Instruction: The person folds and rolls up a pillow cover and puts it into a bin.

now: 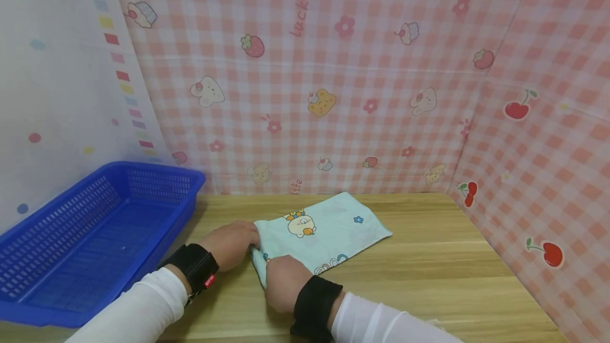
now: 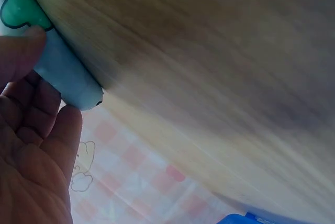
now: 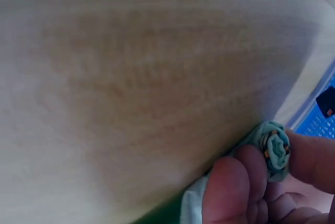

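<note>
While cloth (image 1: 333, 233) rests on wood (image 1: 429, 263), gingham (image 1: 305, 73) hangs

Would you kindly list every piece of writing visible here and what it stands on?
"luck lif", running up the checked backdrop, cut off by the picture's top edge.
"life", apparently, lower on the same backdrop.
Red tag on the left wristband: lettering too small to read.

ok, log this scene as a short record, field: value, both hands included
surface: light wood-grain tabletop
item: pale mint, roughly rectangular, cartoon-printed fabric cloth
item state: left end curled into a roll, rest spread on tabletop
left hand: pinches roll's far end
right hand: grips roll's near end
container: blue rectangular perforated plastic basket, left of cloth, not touching it
backdrop: pink-and-white checked sheet
</note>
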{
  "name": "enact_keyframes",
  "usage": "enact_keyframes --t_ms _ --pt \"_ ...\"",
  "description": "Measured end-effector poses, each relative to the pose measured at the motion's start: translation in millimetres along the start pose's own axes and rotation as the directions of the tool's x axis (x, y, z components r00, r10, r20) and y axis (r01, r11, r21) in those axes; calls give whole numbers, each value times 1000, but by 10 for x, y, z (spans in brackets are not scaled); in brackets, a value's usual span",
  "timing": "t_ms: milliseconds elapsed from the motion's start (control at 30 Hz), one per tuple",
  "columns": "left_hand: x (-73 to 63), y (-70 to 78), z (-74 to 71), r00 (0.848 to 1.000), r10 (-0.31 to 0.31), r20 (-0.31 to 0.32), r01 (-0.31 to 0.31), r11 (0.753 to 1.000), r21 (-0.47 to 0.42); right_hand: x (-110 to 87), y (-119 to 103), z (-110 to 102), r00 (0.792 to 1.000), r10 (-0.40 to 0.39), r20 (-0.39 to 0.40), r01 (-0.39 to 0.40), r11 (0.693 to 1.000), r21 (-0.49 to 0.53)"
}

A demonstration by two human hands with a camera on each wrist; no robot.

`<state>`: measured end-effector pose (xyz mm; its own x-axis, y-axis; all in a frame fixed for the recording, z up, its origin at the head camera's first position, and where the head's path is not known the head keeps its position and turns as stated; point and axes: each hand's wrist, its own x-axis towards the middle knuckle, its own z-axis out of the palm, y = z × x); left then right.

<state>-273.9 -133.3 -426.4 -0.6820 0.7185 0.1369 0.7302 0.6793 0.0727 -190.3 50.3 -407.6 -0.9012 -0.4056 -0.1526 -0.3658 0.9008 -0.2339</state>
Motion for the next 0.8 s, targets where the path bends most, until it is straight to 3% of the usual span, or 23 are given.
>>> enact_keyframes --t_ms 367,600,700,800 --pt "130 34 -69 997 -6 81 8 1000 -19 12 201 -96 991 76 108 -100 964 247" --pt "278 52 -27 976 -135 170 148 987 -67 23 288 -129 980 98 171 -146 946 291" --pt "310 74 -34 973 -155 169 172 981 -89 36 316 -126 974 125 189 -178 938 297" --pt "317 92 -42 980 -146 136 159 983 -91 47 336 -122 970 151 188 -203 933 297"
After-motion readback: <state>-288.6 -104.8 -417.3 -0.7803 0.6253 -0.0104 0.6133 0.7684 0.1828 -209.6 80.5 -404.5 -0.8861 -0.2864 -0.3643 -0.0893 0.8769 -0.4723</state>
